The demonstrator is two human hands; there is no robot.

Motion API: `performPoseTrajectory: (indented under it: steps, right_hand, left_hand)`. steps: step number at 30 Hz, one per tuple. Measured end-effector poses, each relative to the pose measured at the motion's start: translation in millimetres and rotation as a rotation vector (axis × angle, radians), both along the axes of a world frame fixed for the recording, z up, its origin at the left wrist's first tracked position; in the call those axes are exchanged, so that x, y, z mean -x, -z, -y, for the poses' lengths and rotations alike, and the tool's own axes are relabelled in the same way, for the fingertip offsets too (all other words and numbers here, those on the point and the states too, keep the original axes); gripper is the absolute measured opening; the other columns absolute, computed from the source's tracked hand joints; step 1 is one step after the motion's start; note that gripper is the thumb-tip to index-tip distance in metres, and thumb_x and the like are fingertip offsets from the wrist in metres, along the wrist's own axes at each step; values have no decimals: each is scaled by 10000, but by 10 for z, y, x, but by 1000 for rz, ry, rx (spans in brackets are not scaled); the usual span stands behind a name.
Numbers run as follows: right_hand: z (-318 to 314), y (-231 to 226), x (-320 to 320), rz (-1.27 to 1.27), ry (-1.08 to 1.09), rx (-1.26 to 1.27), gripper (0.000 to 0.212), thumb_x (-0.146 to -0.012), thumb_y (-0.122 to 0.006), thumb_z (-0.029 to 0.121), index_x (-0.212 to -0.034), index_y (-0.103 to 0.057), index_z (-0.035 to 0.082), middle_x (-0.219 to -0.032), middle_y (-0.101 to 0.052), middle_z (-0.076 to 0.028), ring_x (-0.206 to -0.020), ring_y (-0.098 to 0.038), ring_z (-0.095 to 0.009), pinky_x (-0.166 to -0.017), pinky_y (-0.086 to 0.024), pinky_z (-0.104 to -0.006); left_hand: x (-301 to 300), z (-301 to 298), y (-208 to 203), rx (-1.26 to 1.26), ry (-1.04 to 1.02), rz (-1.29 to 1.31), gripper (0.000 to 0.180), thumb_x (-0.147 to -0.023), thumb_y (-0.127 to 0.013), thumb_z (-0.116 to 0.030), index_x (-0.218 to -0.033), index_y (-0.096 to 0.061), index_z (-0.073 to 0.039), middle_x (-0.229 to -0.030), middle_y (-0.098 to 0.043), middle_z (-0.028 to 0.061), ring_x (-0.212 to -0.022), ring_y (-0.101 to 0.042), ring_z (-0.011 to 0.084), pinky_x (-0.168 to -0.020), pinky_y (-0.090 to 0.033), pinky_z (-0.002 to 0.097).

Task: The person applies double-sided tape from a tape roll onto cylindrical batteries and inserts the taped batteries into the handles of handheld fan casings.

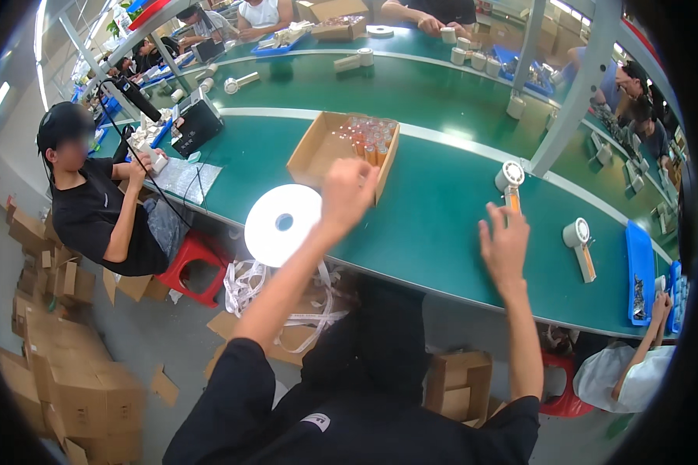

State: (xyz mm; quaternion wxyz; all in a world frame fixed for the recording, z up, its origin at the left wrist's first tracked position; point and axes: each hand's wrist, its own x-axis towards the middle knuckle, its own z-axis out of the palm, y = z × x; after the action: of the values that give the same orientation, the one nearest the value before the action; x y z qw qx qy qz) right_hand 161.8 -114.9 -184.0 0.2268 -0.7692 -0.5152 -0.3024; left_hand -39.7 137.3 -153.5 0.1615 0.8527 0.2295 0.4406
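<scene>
My left hand (pixel 349 194) is over the near right side of an open cardboard box (pixel 306 159). Its fingers are curled together and slightly blurred; whatever they may hold is hidden. Orange cylinders (pixel 371 153), like battery cells with pale tops, stand in the box's right part. My right hand (pixel 506 242) is open, fingers apart, at the lower end of a white handheld fan (pixel 510 177) with an orange strip in its handle. Whether the fingertips touch the handle, I cannot tell. Farther right lies a second fan (pixel 578 235), its handle also showing orange.
A large white tape roll (pixel 260 225) overhangs the green table's (pixel 419 232) front edge, with loose strips below. A blue tray (pixel 638 267) of small metal parts lies at the right. Co-workers sit left and right. A metal post (pixel 570 101) rises behind the fans; a conveyor runs beyond.
</scene>
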Motion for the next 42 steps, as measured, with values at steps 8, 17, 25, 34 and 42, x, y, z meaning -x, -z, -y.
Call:
performPoseTrajectory:
  steps: [8,17,25,34,42]
  right_hand:
    - [-38,219,285,-213,-120,-24,254,-834,-679,76,-1077,-619,33,-1022,-550,-127,-938,-553,-289,-786,-447,-397]
    - [-52,242,281,-230,-158,-13,238,-830,-675,67,-1057,-610,33,-1018,-547,-117,-907,-568,-265,-765,-444,-394]
    - [-28,232,300,-238,-146,5,224,-844,-660,63,-1059,-611,26,-1010,-546,-118,-889,-577,-259,-762,-441,-393]
    - [-27,245,282,-256,-113,32,214,-849,-657,62,-1053,-614,12,-1012,-544,-124,-892,-582,-264,-761,-441,-394]
    - [-87,200,293,-281,-128,-8,236,-859,-653,64,-1088,-617,17,-1037,-545,-140,-897,-573,-299,-780,-454,-400]
  left_hand:
    - [-352,-580,-76,267,-237,-637,470,-736,-771,-481,-907,-746,-45,-926,-723,193,-930,-693,358,-823,-537,453]
    - [-345,-759,9,289,-186,-546,367,-723,-786,-385,-866,-738,-51,-872,-720,168,-838,-700,312,-767,-538,419]
    - [-6,-1009,-3,357,-48,-363,401,-684,-757,-318,-900,-634,-3,-805,-699,161,-812,-699,284,-762,-542,379]
    - [68,-990,-183,717,92,-457,596,-739,-856,-327,-1184,-623,-5,-979,-695,132,-927,-658,213,-870,-493,319]
    - [123,-887,-341,777,140,78,386,-838,-801,-307,-1055,-691,-8,-870,-649,2,-790,-570,61,-720,-470,216]
